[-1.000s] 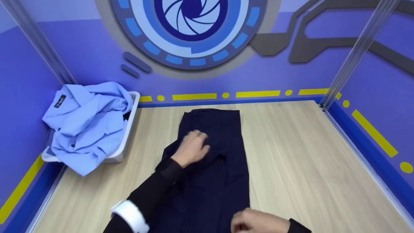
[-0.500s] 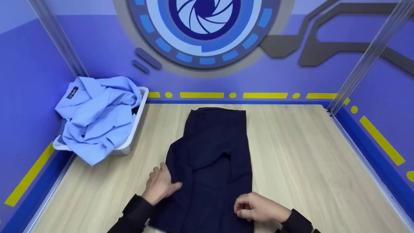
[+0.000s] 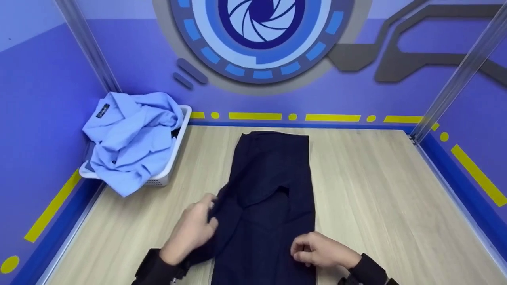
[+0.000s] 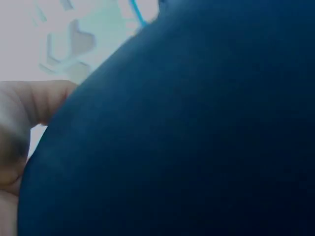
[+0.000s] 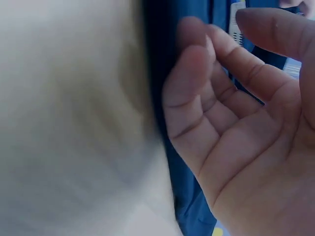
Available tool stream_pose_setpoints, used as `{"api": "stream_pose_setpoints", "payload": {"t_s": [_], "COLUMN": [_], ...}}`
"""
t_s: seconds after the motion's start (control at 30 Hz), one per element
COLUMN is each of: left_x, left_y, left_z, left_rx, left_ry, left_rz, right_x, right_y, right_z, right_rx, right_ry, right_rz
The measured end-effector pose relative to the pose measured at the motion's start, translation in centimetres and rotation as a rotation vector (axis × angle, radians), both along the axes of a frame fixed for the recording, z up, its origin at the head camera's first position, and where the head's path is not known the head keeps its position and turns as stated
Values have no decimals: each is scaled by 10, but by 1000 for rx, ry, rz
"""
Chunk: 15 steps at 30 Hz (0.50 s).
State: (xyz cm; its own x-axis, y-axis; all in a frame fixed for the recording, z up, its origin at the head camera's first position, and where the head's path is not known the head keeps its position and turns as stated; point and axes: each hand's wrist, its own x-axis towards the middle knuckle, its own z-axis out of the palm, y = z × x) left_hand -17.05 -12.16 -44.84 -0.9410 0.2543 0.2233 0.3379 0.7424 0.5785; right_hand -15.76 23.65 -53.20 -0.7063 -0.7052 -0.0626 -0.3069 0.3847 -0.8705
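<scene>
A dark navy garment [image 3: 265, 233] lies lengthwise on the table, its near end running out of the head view. Its exact kind cannot be told. My left hand [image 3: 194, 225] grips its left edge and holds a fold of the cloth raised. In the left wrist view the navy cloth [image 4: 177, 132] fills most of the picture, with part of the left hand [image 4: 24, 128] beside it. On the garment's right edge rests my right hand [image 3: 324, 250], fingers loosely curled. The right wrist view shows the right hand [image 5: 246, 123] with its thumb apart from the fingers and nothing held.
A white basket [image 3: 180, 146] stands at the back left, heaped with a light blue shirt [image 3: 134, 138] that hangs over its front rim. Purple-blue printed panels [image 3: 336, 95] wall the wooden table [image 3: 376, 198] at the back and both sides.
My left hand has come back from the garment's upper part to its left edge and now lifts that edge. The right hand has moved slightly forward along the right edge. The head view has shifted.
</scene>
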Motion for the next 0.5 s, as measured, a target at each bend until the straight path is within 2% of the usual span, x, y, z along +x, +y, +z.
{"api": "stream_pose_setpoints", "payload": {"t_s": [0.07,0.13,0.2,0.27,0.33,0.43,0.47,0.5], "left_x": [11,25,39,53,64,77,82,85], "left_y": [18,40,65,91,114,140,146,150], "left_z": [8,13,15,11,0,-28,-40,-54], "left_rx": [-32,-110,-201,-283,-334,-333,-332,-338], "left_ry": [144,235,229,136,35,22,85,198], "left_rz": [-77,-140,-185,-223,-251,-287,-281,-267], "right_x": [-5,-9,-13,-15,-15,-11,-9,-7], "right_y": [-1,-5,-9,-15,-21,-28,-30,-31], "right_z": [4,9,12,13,11,3,0,-3], "right_rx": [-54,-150,-255,-348,-392,-388,-376,-364], "right_ry": [-67,-185,-325,-463,-557,-592,-585,-577], "right_rz": [-63,-147,-226,-287,-330,-401,-422,-438]}}
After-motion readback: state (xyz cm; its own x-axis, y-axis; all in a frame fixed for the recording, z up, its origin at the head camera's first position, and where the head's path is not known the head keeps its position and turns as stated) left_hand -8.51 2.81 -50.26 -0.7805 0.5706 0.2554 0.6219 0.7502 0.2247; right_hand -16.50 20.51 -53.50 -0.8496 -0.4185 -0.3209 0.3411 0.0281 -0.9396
